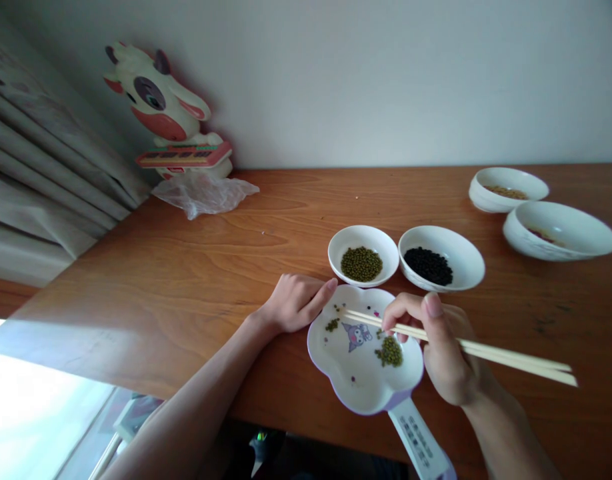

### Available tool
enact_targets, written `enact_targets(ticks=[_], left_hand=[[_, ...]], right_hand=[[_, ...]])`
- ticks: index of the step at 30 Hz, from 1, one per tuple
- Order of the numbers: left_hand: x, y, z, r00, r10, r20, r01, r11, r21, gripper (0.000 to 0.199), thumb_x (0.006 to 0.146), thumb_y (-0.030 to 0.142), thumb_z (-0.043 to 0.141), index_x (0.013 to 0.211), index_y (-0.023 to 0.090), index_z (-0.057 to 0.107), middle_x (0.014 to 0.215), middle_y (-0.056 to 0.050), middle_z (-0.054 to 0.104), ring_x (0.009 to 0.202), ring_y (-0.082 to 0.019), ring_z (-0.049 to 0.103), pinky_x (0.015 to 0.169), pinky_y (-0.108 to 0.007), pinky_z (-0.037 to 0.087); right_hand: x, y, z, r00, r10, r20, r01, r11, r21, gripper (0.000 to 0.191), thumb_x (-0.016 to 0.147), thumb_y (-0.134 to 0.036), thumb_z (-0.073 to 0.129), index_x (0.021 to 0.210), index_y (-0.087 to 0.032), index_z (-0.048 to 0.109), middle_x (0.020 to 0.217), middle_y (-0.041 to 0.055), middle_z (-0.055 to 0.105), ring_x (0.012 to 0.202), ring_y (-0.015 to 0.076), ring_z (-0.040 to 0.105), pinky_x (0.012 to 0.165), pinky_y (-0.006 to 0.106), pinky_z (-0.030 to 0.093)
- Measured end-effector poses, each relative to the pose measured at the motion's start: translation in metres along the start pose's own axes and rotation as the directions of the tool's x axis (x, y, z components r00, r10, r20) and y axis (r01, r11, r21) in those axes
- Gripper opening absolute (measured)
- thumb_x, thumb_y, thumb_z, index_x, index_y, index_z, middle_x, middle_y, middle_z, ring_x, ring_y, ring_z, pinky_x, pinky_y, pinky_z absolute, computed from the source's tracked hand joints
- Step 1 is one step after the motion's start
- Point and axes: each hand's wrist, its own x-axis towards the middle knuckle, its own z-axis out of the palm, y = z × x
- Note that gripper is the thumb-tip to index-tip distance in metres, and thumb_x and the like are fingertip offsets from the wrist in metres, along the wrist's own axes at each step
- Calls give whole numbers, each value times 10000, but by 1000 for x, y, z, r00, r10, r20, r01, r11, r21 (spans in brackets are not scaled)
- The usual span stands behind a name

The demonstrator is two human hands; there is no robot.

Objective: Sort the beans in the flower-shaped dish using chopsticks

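Note:
My right hand (443,340) is closed around a pair of light wooden chopsticks (506,355). Their tips are over the upper left part of a white, flower-shaped dish (356,393) with a purple edge and a handle, close to a few green beans. Inside the dish lie a larger pile of green beans (390,352) at the right and a small cluster (332,325) at the left. My left hand (299,303) rests on the table at the dish's upper left edge, thumb extended against the rim, holding nothing.
Behind the dish stand a white bowl of green beans (361,263) and a bowl of black beans (429,265). Two more bowls (509,190) (561,230) stand at the far right. A cow toy (161,100) and a plastic bag (203,193) are at the back left of the wooden table (196,267).

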Motion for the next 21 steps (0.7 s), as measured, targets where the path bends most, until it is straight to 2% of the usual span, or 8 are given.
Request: enact_targets(ticks=[8, 12, 21], left_hand=[[0, 2, -1, 1000, -13, 6, 13, 1000, -5, 585, 1125, 438, 267, 650, 169, 476, 642, -23, 586, 562, -111, 439, 584, -312, 252], [0, 1, -2, 1000, -3, 10, 3, 1000, -3, 568, 1126, 433, 276, 654, 168, 450, 649, -17, 578, 581, -108, 446, 591, -309, 254], [0, -1, 0, 1000, -16, 13, 16, 1000, 3, 558, 1124, 434, 287, 659, 167, 443, 647, -10, 577, 576, -101, 448, 590, -306, 261]], right_hand=[[3, -2, 2, 1000, -27, -9, 27, 1000, -14, 667, 1101, -563, 222, 778, -224, 697, 703, 13, 673, 653, 147, 605, 596, 294, 427], [3, -1, 4, 997, -58, -51, 57, 998, -32, 623, 1110, -517, 273, 774, -223, 708, 682, 8, 666, 630, 136, 596, 583, 281, 430], [0, 5, 2, 985, -150, -82, 148, 988, -36, 688, 1114, -505, 197, 741, -233, 708, 666, 20, 648, 631, 155, 613, 576, 304, 434]])
